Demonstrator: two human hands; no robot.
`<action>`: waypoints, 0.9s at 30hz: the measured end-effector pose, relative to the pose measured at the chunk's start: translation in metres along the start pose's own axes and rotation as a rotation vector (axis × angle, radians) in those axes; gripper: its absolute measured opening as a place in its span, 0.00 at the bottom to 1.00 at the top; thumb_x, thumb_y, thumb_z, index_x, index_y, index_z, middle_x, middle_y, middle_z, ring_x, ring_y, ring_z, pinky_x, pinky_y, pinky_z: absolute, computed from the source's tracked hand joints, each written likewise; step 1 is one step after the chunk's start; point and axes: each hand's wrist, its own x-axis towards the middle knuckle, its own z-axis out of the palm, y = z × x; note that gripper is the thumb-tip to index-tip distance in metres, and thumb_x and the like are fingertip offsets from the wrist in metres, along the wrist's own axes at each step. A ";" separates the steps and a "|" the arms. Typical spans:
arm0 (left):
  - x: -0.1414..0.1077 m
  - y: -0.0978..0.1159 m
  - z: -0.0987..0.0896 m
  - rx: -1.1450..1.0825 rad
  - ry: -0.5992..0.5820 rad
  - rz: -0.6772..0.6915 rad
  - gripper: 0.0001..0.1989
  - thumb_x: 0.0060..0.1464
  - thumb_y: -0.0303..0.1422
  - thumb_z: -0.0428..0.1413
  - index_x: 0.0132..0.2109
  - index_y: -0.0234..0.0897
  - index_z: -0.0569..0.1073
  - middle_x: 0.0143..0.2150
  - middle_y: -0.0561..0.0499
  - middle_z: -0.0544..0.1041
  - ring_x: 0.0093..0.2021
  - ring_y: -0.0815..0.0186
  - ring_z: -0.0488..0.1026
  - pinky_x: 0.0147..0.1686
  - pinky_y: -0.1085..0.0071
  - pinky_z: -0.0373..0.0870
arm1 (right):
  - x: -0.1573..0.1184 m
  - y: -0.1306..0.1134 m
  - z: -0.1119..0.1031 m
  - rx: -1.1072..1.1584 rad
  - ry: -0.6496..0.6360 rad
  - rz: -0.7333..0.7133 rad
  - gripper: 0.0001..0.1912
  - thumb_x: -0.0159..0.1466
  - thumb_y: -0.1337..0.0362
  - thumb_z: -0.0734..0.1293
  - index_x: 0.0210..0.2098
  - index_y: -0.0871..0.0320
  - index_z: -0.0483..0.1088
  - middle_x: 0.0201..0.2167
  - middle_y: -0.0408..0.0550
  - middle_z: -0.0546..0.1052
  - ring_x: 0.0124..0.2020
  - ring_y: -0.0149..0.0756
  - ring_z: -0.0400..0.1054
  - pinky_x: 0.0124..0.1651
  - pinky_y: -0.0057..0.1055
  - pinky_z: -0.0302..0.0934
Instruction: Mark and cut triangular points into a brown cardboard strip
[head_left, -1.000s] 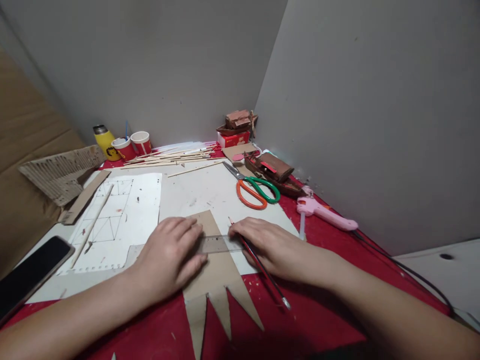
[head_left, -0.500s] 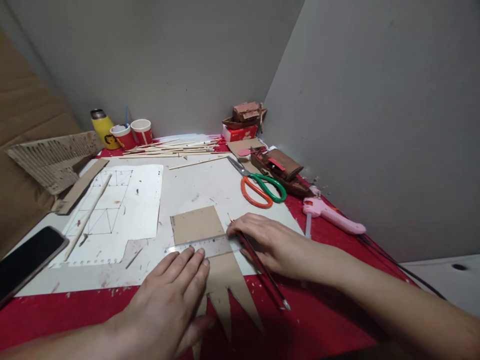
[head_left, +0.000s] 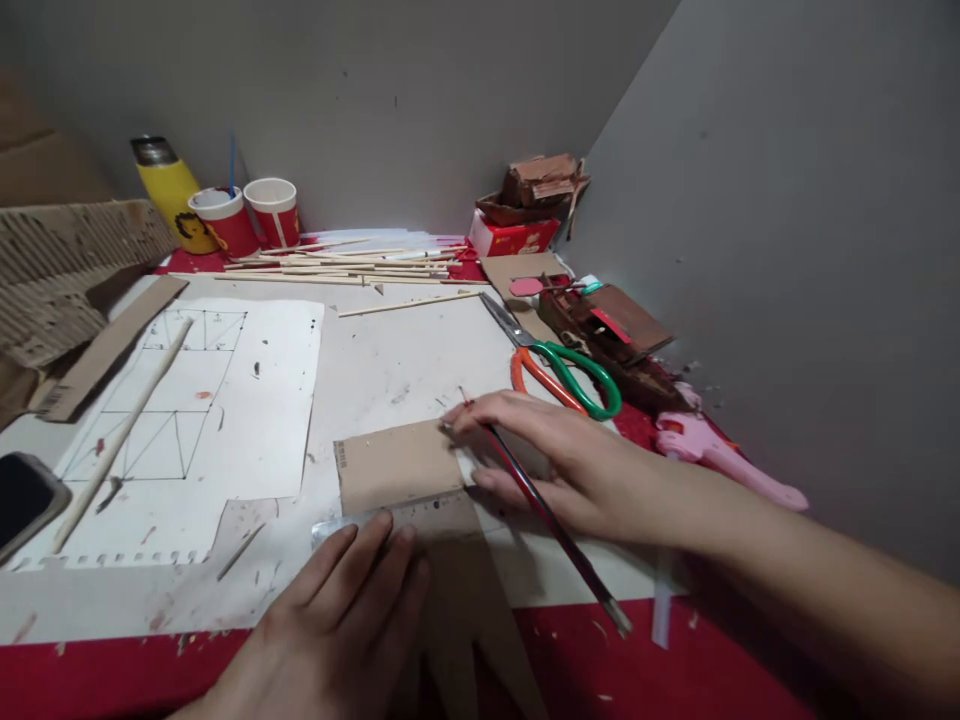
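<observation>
My left hand [head_left: 337, 610] lies with its fingers flat over a clear ruler [head_left: 427, 507], pressing it across a piece of brown cardboard [head_left: 397, 462]. Pointed strips are cut into the cardboard's near end, partly hidden under that hand. In my right hand [head_left: 540, 460] is a slim red-and-black pencil [head_left: 551, 520], its thin tip slanting up and to the left and its silvery end toward me. The right fingertips are at the cardboard's far right corner, beyond the ruler. Scissors [head_left: 574, 370] with orange and green handles rest just past my right hand.
At left, a wooden stick [head_left: 127, 430] crosses a paper with drawn lines [head_left: 277, 400], beside a phone [head_left: 26, 505]. Thin sticks [head_left: 345, 265], cups [head_left: 271, 205] and a yellow bottle [head_left: 169, 195] stand behind. A model boat [head_left: 615, 335] and pink glue gun [head_left: 727, 460] sit right.
My right hand has moved from the ruler's right end to the cardboard's far corner, with the pencil still held. The left hand stays on the ruler. The camera view has shifted closer.
</observation>
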 end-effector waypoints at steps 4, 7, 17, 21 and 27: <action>0.006 -0.003 -0.007 0.040 -0.039 0.008 0.19 0.69 0.37 0.48 0.60 0.34 0.73 0.60 0.47 0.78 0.62 0.55 0.68 0.60 0.63 0.64 | 0.024 0.010 0.010 0.017 -0.016 -0.058 0.11 0.70 0.68 0.65 0.52 0.58 0.66 0.50 0.58 0.77 0.54 0.45 0.70 0.56 0.43 0.66; 0.006 -0.002 -0.004 0.035 -0.052 0.011 0.20 0.68 0.37 0.49 0.61 0.34 0.72 0.60 0.46 0.77 0.62 0.55 0.68 0.59 0.63 0.65 | 0.023 0.013 0.017 0.003 -0.001 -0.085 0.10 0.70 0.69 0.64 0.50 0.60 0.68 0.48 0.59 0.77 0.52 0.46 0.70 0.54 0.43 0.67; -0.005 0.010 0.004 -0.066 0.012 0.012 0.27 0.68 0.47 0.46 0.63 0.33 0.71 0.65 0.43 0.73 0.67 0.50 0.63 0.65 0.57 0.61 | -0.023 0.003 0.029 0.018 0.134 0.000 0.12 0.70 0.66 0.66 0.53 0.58 0.67 0.51 0.59 0.76 0.53 0.45 0.72 0.55 0.42 0.68; -0.001 0.008 -0.004 -0.047 -0.017 0.027 0.26 0.68 0.46 0.49 0.62 0.32 0.72 0.64 0.44 0.74 0.66 0.52 0.65 0.63 0.59 0.64 | -0.047 -0.004 0.033 -0.010 0.187 -0.052 0.18 0.68 0.68 0.70 0.55 0.56 0.65 0.54 0.59 0.74 0.56 0.46 0.69 0.58 0.42 0.65; 0.002 0.007 -0.009 -0.017 -0.065 0.058 0.26 0.67 0.47 0.50 0.62 0.34 0.72 0.63 0.45 0.75 0.64 0.53 0.68 0.61 0.62 0.66 | -0.079 0.004 0.037 -0.014 0.085 -0.043 0.23 0.66 0.75 0.66 0.58 0.53 0.63 0.49 0.54 0.76 0.52 0.46 0.70 0.54 0.42 0.66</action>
